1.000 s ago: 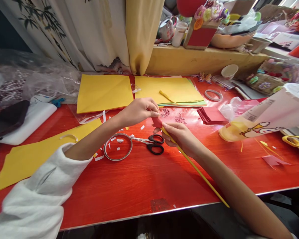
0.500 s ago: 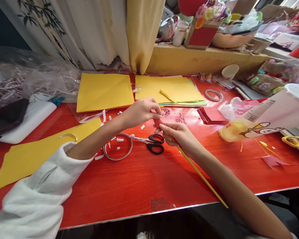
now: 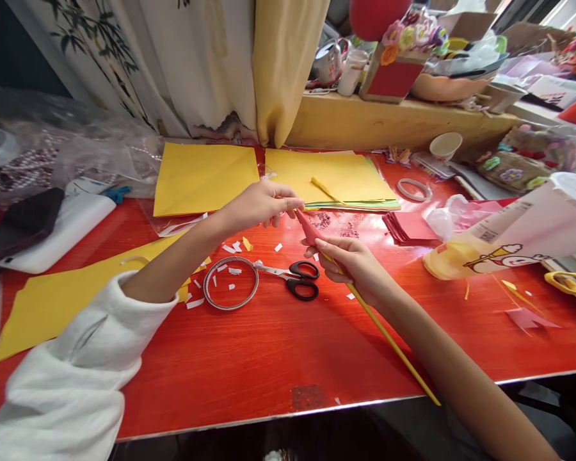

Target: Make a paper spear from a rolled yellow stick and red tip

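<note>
My right hand (image 3: pixel 348 262) is wrapped round a thin yellow stick (image 3: pixel 393 342), which slants down past the table's front edge. At the stick's upper end, a pink paper piece (image 3: pixel 308 228) rises from my right fingers and narrows to a point. My left hand (image 3: pixel 273 203) pinches at that pointed tip, thumb and forefinger together. Just below the hands lie black-handled scissors (image 3: pixel 302 280), their blades toward a roll of tape (image 3: pixel 230 308) lying flat. Small white and yellow paper scraps (image 3: pixel 235 271) are scattered around the ring.
Yellow paper sheets (image 3: pixel 206 179) lie at the back, beside another stack (image 3: pixel 331 173) carrying a short yellow piece. Red paper squares (image 3: pixel 408 228) sit to the right, near a tilted drink cup (image 3: pixel 504 234). A yellow sheet (image 3: pixel 77 294) lies beneath my left forearm.
My left hand has moved slightly left, away from my right hand, and more of the pink paper shows between them. My right hand still holds the stick.
</note>
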`<state>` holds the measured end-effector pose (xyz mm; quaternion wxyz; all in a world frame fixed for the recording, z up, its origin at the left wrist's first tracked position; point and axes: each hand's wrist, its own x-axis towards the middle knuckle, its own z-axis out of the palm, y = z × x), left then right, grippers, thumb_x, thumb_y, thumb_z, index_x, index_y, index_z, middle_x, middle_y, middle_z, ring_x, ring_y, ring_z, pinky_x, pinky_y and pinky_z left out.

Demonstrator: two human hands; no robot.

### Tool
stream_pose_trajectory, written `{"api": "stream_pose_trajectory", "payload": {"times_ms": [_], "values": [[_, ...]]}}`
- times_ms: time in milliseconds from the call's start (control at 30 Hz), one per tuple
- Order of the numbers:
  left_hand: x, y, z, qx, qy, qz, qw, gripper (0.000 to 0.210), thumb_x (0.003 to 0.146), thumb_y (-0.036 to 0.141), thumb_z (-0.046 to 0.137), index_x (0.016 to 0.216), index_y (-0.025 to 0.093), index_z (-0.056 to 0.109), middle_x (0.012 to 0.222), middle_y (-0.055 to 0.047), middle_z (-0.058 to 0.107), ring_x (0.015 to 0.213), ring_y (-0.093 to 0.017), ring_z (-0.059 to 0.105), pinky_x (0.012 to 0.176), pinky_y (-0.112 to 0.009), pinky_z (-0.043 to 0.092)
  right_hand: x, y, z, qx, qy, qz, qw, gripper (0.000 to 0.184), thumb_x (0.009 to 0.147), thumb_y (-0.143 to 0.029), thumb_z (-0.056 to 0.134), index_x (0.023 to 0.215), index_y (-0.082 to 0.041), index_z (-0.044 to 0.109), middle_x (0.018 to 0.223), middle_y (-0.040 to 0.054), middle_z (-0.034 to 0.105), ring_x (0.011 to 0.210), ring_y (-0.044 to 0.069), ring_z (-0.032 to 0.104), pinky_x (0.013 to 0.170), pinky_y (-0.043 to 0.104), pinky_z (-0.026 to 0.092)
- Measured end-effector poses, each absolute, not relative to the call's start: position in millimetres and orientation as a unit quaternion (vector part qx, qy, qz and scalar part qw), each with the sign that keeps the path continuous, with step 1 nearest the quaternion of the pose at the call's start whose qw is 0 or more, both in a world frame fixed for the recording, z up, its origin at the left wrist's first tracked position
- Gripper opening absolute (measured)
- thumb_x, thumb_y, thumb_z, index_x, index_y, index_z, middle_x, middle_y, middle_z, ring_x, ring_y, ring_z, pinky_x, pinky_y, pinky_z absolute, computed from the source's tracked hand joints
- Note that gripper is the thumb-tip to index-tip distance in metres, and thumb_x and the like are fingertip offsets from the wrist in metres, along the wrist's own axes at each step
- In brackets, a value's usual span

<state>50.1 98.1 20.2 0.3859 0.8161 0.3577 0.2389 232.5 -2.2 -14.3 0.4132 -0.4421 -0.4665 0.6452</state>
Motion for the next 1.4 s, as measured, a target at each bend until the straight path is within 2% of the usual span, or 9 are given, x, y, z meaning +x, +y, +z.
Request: {"api": "stream_pose_trajectory", "payload": {"times_ms": [100,300,500,633,700,867,1000,1200,1400], "values": [[50,99,17,0.794,0.333,0.248,0.444,0.026,0.077,0.039,0.055,0.08,0.015,0.067,0.07,-0.005,0.065,0.051,-0.009,0.054,0.051,-0.025,0.045,232,-2,-13,-0.439,-0.462,0.647,0.419,0.024,0.08,-0.034,0.055,0.09,-0.013,0.062,0.057,-0.0036,0.042,0.042,0.003,0.02,0.038,0.023,0.009],[49,98,16,0.772,0.331,0.268,0.473,0.023,0.073,0.035,0.06,0.082,0.016,0.069,0.069,-0.005,0.068,0.063,-0.013,0.062,0.064,-0.029,0.053,232,-4,-12,-0.442,-0.466,0.642,0.419,0.026,0.081,-0.037,0.055,0.088,-0.013,0.063,0.057,-0.0029,0.043,0.042,0.003,0.021,0.038,0.023,0.011],[50,96,16,0.759,0.341,0.273,0.482,0.022,0.073,0.033,0.061,0.084,0.016,0.069,0.074,-0.006,0.069,0.068,-0.014,0.064,0.07,-0.033,0.054,232,-4,-10,-0.436,-0.472,0.641,0.419,0.031,0.082,-0.04,0.051,0.083,-0.012,0.063,0.048,-0.0059,0.031,0.04,0.004,0.019,0.038,0.023,0.009],[51,96,15,0.754,0.35,0.275,0.483,0.023,0.072,0.033,0.061,0.085,0.015,0.069,0.073,-0.005,0.069,0.066,-0.014,0.063,0.068,-0.031,0.053,232,-3,-11,-0.433,-0.463,0.644,0.429,0.03,0.081,-0.039,0.052,0.084,-0.011,0.063,0.049,-0.0046,0.035,0.041,0.004,0.019,0.038,0.023,0.01],[53,95,15,0.769,0.353,0.288,0.449,0.023,0.073,0.033,0.06,0.086,0.016,0.069,0.075,-0.004,0.069,0.066,-0.013,0.061,0.067,-0.03,0.051,232,-2,-12,-0.433,-0.457,0.642,0.438,0.029,0.081,-0.038,0.052,0.085,-0.012,0.063,0.054,-0.0021,0.041,0.043,0.005,0.02,0.038,0.022,0.01],[59,88,21,0.842,0.308,0.345,0.277,0.015,0.075,0.028,0.058,0.08,0.018,0.068,0.087,-0.004,0.064,0.083,-0.014,0.056,0.078,-0.028,0.044,234,0,-14,-0.422,-0.421,0.648,0.475,0.026,0.081,-0.034,0.051,0.09,-0.012,0.063,0.083,0.0071,0.056,0.049,0.006,0.027,0.038,0.022,0.012],[60,79,31,0.862,0.274,0.34,0.256,0.012,0.075,0.027,0.059,0.074,0.017,0.065,0.08,-0.002,0.061,0.079,-0.013,0.055,0.077,-0.028,0.042,236,1,-13,-0.427,-0.409,0.648,0.48,0.024,0.078,-0.032,0.054,0.09,-0.013,0.063,0.085,0.0068,0.057,0.049,0.005,0.025,0.037,0.022,0.011],[56,72,48,0.826,0.285,0.378,0.306,0.013,0.075,0.027,0.059,0.071,0.016,0.065,0.079,-0.001,0.061,0.076,-0.012,0.056,0.071,-0.026,0.042,238,4,-16,-0.416,-0.408,0.637,0.504,0.018,0.081,-0.027,0.052,0.074,-0.012,0.06,0.067,0.0024,0.051,0.046,0.005,0.021,0.036,0.021,0.011],[60,83,30,0.782,0.341,0.38,0.358,0.017,0.072,0.029,0.061,0.07,0.013,0.066,0.067,-0.001,0.059,0.063,-0.009,0.052,0.06,-0.024,0.039,233,3,-11,-0.412,-0.379,0.674,0.482,0.035,0.082,-0.044,0.048,0.079,-0.011,0.061,0.079,0.0057,0.055,0.047,0.004,0.027,0.034,0.019,0.013]]}}
